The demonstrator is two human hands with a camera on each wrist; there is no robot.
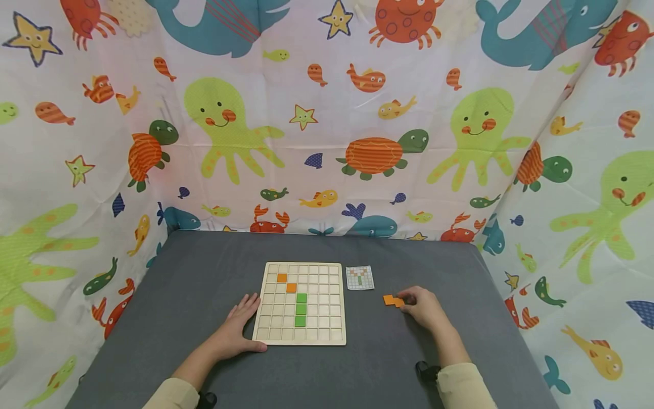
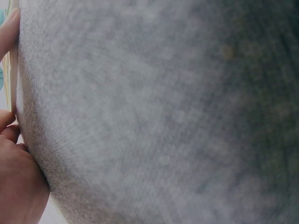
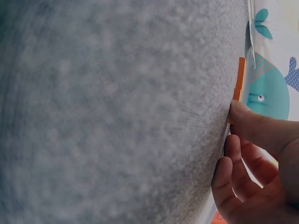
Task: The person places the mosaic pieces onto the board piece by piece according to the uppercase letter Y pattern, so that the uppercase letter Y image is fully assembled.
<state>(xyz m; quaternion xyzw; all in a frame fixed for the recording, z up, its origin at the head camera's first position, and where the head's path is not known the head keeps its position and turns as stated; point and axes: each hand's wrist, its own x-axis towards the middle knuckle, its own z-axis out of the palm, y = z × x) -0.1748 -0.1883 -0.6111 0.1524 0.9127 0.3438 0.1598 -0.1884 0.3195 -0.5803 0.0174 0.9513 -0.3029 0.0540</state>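
Note:
A pale wooden grid board (image 1: 324, 304) lies on the table. Two orange square tiles (image 1: 282, 278) sit diagonally in its upper left cells, and three green tiles (image 1: 301, 309) form a column below them. My left hand (image 1: 236, 329) rests at the board's left side, fingers spread along the edge and thumb at the near left corner. To the right of the board, my right hand (image 1: 423, 307) pinches an orange tile (image 3: 237, 94) at the table surface. Another orange tile (image 1: 389, 300) lies against it. The fingertips partly hide the pinched tile.
A small printed card (image 1: 360, 278) with a coloured grid pattern lies just right of the board. The grey cloth-covered table (image 1: 219, 272) is bounded behind and at the sides by a curtain (image 1: 306, 159) printed with sea animals.

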